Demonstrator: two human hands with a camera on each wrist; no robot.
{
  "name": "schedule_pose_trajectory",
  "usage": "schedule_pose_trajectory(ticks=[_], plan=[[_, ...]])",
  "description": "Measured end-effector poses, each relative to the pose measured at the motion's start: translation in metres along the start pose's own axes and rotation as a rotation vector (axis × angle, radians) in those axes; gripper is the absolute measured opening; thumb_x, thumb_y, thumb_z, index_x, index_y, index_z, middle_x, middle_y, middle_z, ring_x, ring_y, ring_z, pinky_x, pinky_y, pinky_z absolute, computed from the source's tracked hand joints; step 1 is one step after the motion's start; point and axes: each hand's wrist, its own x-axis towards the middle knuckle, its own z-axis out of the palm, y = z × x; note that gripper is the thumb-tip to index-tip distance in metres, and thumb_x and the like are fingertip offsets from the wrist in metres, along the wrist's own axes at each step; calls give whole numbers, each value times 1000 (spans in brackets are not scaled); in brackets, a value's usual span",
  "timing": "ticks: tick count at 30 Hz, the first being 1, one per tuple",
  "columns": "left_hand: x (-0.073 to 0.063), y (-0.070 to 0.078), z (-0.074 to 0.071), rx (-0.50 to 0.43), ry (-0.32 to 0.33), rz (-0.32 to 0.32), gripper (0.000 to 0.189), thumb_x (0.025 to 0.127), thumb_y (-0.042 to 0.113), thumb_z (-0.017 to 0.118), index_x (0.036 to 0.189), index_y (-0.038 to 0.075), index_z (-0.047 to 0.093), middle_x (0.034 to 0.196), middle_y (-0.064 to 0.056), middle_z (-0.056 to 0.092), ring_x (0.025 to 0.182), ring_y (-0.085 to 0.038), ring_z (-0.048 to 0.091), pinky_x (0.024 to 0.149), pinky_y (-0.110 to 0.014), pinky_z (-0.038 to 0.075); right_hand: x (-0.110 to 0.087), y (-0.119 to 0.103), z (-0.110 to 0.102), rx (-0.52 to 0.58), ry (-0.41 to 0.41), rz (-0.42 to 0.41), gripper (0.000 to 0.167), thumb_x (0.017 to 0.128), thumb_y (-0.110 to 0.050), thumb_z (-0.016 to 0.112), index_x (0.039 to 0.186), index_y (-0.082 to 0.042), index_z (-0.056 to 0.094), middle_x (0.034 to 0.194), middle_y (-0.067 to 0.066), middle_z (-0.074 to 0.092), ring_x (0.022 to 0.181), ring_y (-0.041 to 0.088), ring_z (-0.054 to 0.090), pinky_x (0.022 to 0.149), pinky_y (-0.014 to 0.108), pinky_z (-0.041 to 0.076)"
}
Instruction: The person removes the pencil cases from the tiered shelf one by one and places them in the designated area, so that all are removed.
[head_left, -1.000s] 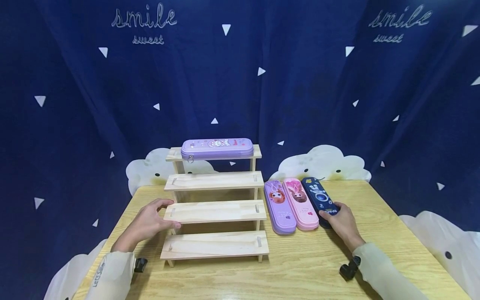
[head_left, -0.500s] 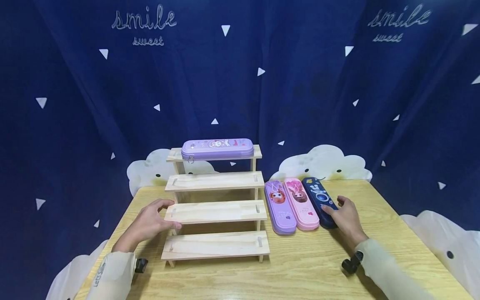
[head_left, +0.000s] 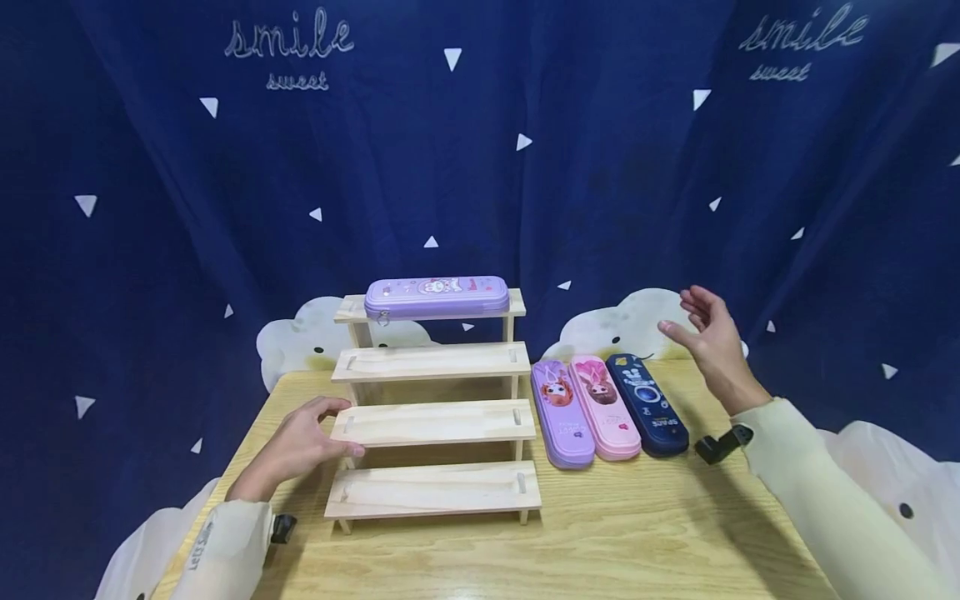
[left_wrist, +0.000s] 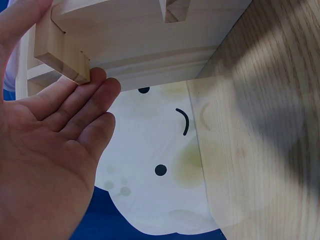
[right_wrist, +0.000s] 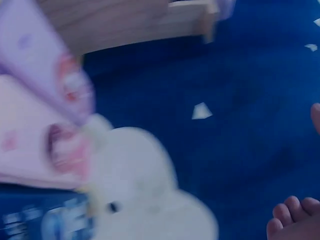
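A four-step wooden display rack (head_left: 435, 423) stands left of the middle of the table. My left hand (head_left: 300, 442) grips its left end at the second step from the bottom, thumb at the front edge; in the left wrist view, fingers (left_wrist: 95, 107) lie against a wooden upright. A lilac pencil case (head_left: 437, 297) with a rabbit picture rests on the top step. To the right of the rack, a purple pencil case (head_left: 562, 417), a pink pencil case (head_left: 606, 412) and a dark blue space pencil case (head_left: 648, 408) lie side by side. Raised beyond them, my right hand (head_left: 716, 350) holds nothing, fingers loosely bent.
The wooden table (head_left: 480, 558) carries the rack and the row of cases. A dark blue curtain (head_left: 615, 167) with white triangles hangs behind it, and white cloud shapes (head_left: 637, 321) show along the table's back edge.
My right hand has let go of the dark blue pencil case and risen up and to the right. That case lies in the same place. The left hand has stayed on the rack.
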Motion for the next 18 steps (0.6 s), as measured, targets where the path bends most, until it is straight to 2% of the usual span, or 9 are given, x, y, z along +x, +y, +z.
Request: schedule_pose_trajectory(ticks=[5,9,13,18], plan=[[0,-1,1,-5,-1,-7,85,65,49,93,132,8,62,136,-14,64,129,-37,57,106,-55,46,17,-44,2,79,-52,-96,82,95,-14,70,159,-5,21,162,21,31,148,28,33,129,34,23],[-1,-1,1,-3,-2,-12,84,65,48,93,132,8,61,137,-15,64,129,-38,56,106,-55,46,30,-73,13,116,-101,-158,81,93,-12,71,159,-7,24,162,17,33,149,26,33,129,34,23],[-1,-1,0,-4,-2,-14,85,65,50,93,132,8,61,136,-15,64,129,-38,56,106,-56,46,43,-93,30,126,-165,-208,82,91,-14,72,159,-9,25,163,14,34,149,27,33,129,38,23],[0,0,0,-3,-2,-11,84,65,48,93,132,8,61,137,-15,63,130,-38,56,106,-56,46,55,-109,60,163,-253,-256,82,88,-8,73,157,-4,29,161,16,36,149,30,34,129,45,22]])
